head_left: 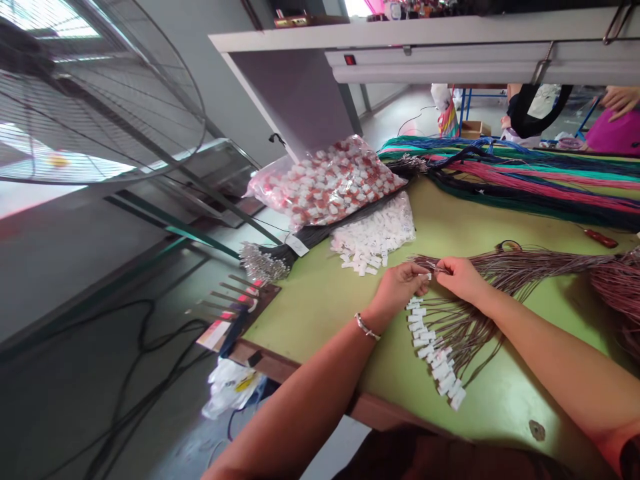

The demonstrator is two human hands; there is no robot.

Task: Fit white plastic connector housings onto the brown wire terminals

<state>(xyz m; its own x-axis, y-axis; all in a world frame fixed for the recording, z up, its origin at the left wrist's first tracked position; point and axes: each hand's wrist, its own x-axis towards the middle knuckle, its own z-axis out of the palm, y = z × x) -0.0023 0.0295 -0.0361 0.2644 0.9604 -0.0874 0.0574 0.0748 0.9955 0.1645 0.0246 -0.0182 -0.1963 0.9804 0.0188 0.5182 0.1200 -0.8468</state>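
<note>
Biggest first: the green surface (pixel 320 307) spreads out beneath the left hand (pixel 393 293) and the right hand (pixel 465 280), and off to the far left of the fingers (pixel 414 267) stands the wire-caged fan (pixel 25 50). Beyond the fingers and to their right, a great sweep of coloured wires (pixel 525 170), pink, green, blue and black, runs along the far edge.

Now the brown wires (pixel 530 265), and here's the centre of things: they stretch from right at the fingers away to the right, some fanning out towards the near side. Ahead and left of the fingers sits a bulging clear bag (pixel 330 187) packed with white and orange pieces, resting against a dark wire bundle (pixel 315 236). Between that bag and the fingers, a smaller bag (pixel 380 227) lets loose white pieces out onto the surface.

Just on the near side of the fingers, a tidy slanting row of white connectors (pixel 434 352) tips the brown wires. Well off to the right, a red-handled tool (pixel 601 239); on the left wrist, a bracelet (pixel 367 327).

And smallest, the close work! The left fingers pinch a single white piece (pixel 427 277); just beside it, the right fingers are narrow, gripping the brown wires, though how many I can't tell.
</note>
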